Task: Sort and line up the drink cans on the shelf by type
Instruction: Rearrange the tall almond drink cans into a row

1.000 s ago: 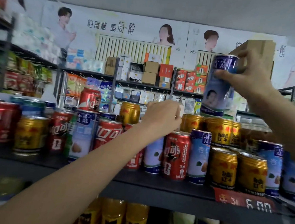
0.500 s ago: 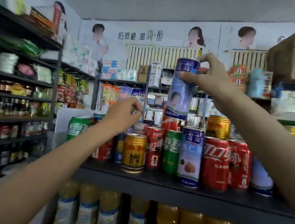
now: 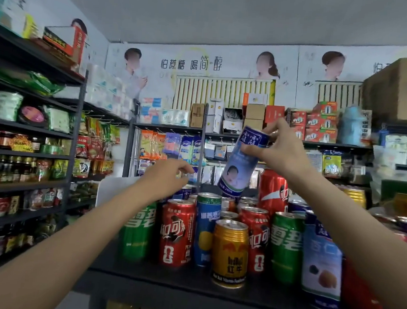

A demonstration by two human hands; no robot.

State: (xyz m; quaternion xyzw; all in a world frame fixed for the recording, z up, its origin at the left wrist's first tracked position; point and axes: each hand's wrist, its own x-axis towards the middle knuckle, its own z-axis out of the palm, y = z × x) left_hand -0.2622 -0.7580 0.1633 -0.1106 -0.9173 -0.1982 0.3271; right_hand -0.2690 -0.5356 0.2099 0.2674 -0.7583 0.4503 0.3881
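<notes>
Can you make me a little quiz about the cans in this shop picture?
1. True or false: the right hand holds the tall blue can up in the air, tilted.
2. What colour is the short can at the front edge of the shelf? A) gold B) pink C) white
3. Fill in: the left hand holds ____.

Key: 1 true. 2 A. 3 nothing; its fingers reach over the cans.
</notes>
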